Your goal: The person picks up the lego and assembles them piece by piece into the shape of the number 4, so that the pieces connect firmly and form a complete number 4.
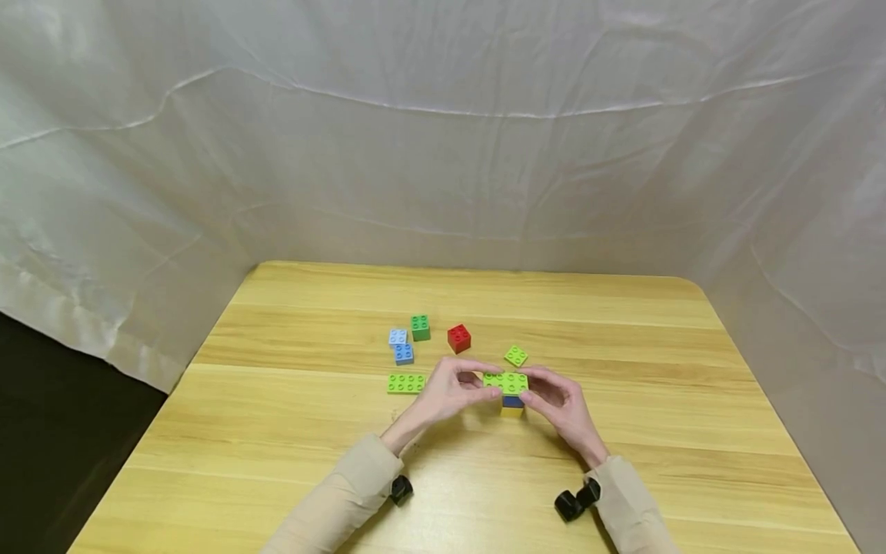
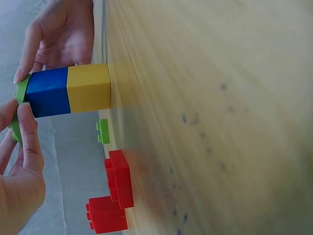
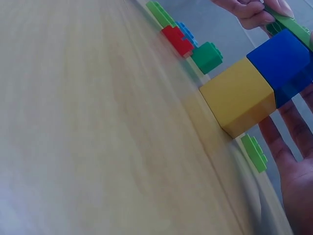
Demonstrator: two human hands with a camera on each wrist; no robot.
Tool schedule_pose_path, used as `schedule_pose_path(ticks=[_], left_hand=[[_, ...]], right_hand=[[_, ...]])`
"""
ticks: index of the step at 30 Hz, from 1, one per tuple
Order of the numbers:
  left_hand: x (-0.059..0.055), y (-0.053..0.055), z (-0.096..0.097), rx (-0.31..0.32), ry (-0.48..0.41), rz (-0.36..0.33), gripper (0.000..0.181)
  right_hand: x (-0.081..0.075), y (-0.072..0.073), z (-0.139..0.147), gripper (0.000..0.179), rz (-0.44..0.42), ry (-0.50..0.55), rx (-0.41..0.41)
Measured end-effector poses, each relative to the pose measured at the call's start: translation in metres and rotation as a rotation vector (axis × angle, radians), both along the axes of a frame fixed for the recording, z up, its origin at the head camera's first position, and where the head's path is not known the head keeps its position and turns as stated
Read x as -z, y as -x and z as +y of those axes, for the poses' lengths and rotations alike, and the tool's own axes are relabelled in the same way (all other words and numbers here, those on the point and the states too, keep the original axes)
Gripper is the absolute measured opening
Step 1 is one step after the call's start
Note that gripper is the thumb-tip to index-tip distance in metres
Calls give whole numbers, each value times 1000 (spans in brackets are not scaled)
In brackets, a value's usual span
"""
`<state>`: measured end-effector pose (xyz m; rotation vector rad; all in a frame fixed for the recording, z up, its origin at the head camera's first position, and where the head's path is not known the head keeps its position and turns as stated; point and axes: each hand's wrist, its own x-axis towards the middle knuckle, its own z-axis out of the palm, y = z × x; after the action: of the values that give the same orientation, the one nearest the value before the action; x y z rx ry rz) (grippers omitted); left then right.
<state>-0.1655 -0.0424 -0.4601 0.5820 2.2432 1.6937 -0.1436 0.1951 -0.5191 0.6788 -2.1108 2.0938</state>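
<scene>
A thin lime-green building plate (image 1: 506,382) lies across the top of a blue brick (image 2: 47,92), which sits on a yellow brick (image 2: 89,88) standing on the table. The plate overhangs the stack on the left. My left hand (image 1: 450,388) pinches that overhanging end between thumb and fingers. From the other side, my right hand (image 1: 564,404) holds the plate's right end, thumb at the near edge and fingers at the far edge. Its palm, seen in the left wrist view, faces the stack.
Beyond the stack lies a small lime-green plate (image 1: 515,355). Further left are a red brick (image 1: 459,338), a green brick (image 1: 420,328), a light-blue brick (image 1: 398,337), a blue brick (image 1: 404,354) and a long lime-green plate (image 1: 405,384). Another red brick (image 2: 119,178) shows in the left wrist view.
</scene>
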Motion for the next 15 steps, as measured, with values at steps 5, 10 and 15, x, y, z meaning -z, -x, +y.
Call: schedule_pose_path(ticks=[5,10,15], left_hand=[[1,2,1,-2,-2,-6,34],[2,2,1,4,-15,-11,35],[3,1,0,3,-10,-13,35]], right_hand=[[0,2,1,34,24,12,-6],[0,3,0,33,60,44,-22],[3,1,-2,33,73,59,-31]])
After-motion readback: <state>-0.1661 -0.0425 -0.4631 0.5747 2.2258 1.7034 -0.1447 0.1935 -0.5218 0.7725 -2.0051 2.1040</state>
